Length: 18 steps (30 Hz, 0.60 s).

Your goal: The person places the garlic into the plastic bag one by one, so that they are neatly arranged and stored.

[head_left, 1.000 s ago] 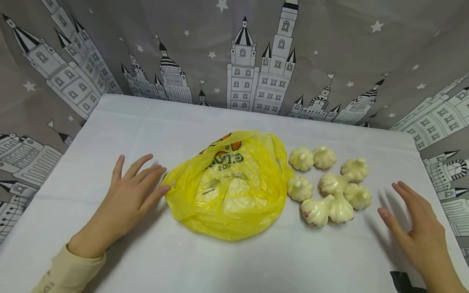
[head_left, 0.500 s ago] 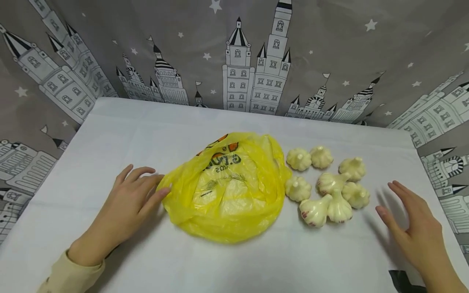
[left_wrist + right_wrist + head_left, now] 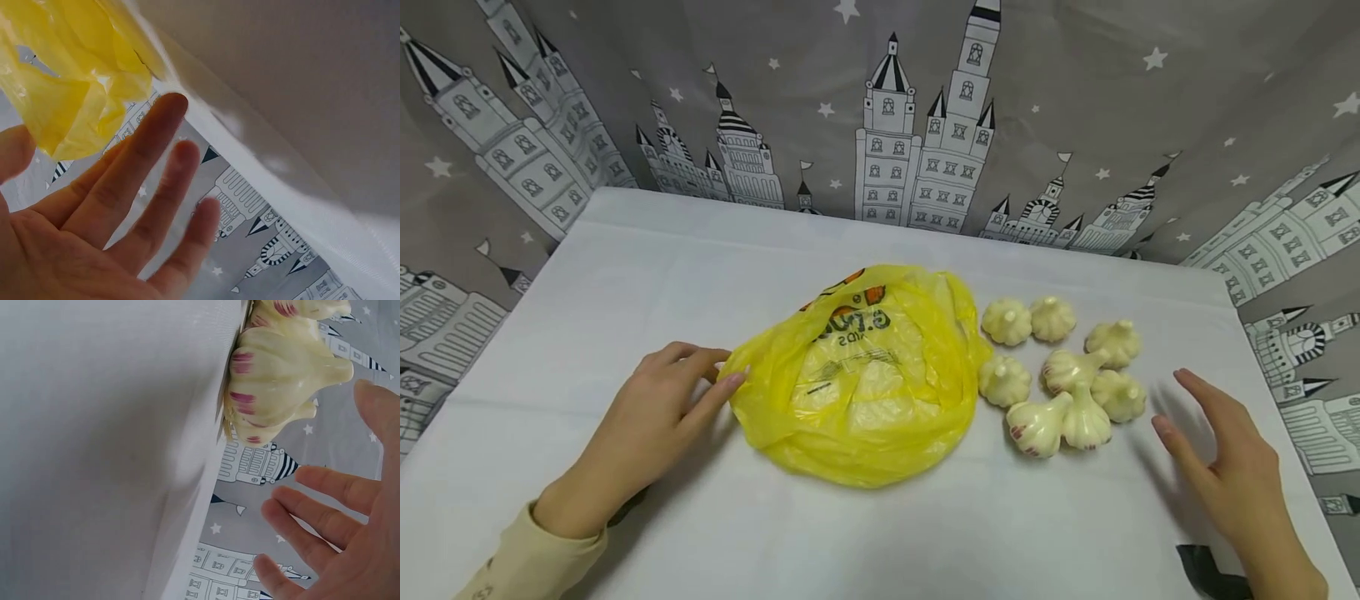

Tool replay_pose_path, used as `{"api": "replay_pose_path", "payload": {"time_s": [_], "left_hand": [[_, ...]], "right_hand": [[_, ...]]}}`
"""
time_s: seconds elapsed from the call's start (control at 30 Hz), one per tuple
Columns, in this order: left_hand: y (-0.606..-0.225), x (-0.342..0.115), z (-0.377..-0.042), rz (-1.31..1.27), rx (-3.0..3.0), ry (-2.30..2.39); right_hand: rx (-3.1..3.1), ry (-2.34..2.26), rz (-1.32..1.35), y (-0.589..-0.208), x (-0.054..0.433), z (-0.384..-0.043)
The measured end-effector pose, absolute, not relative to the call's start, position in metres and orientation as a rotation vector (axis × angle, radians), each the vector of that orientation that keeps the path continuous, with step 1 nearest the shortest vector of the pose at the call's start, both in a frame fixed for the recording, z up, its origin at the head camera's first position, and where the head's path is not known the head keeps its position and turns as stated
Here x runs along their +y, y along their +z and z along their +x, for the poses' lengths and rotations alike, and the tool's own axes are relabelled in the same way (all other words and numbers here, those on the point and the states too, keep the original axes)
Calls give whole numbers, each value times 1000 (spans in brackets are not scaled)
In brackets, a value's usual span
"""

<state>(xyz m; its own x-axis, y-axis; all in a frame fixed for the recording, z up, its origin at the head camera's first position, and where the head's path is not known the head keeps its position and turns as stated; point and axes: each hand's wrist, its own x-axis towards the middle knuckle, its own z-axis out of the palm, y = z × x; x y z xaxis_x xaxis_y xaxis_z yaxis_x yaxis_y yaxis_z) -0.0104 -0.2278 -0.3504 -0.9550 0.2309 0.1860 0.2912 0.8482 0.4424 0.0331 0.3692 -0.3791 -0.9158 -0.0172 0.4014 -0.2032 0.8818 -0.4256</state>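
A yellow plastic bag (image 3: pixel 857 392) with dark lettering lies crumpled on the white tabletop in the head view. At its left edge my left hand (image 3: pixel 658 408) pinches the plastic between thumb and index finger; the left wrist view shows the other fingers (image 3: pixel 156 144) spread beside the bag (image 3: pixel 75 94). Several pale garlic bulbs (image 3: pixel 1086 417) sit in a cluster to the right of the bag, some with purple streaks. My right hand (image 3: pixel 1232 475) is held apart from the bulbs, to their right, with fingers extended. Garlic bulbs (image 3: pixel 281 375) appear just beyond that hand in the right wrist view.
The white tabletop (image 3: pixel 880 542) runs under everything. Behind it and along the sides hangs a grey cloth (image 3: pixel 820 50) printed with castles and stars. A black strap (image 3: pixel 1210 571) shows by the right wrist.
My left hand's fingers have curled from a spread pose onto the bag's left edge, which has shifted slightly. My right hand has kept its pose; the head view has moved a little.
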Motion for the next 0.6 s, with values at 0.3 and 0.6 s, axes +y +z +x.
{"api": "replay_pose_path", "payload": {"time_s": [0.3, 0.6], "left_hand": [[-355, -231, -10, -388, -2877, -765], [-354, -231, -19, -381, -2927, -933]], "right_hand": [[-2623, 670, 205, -380, 363, 33], [-2623, 672, 205, -378, 358, 31]]}}
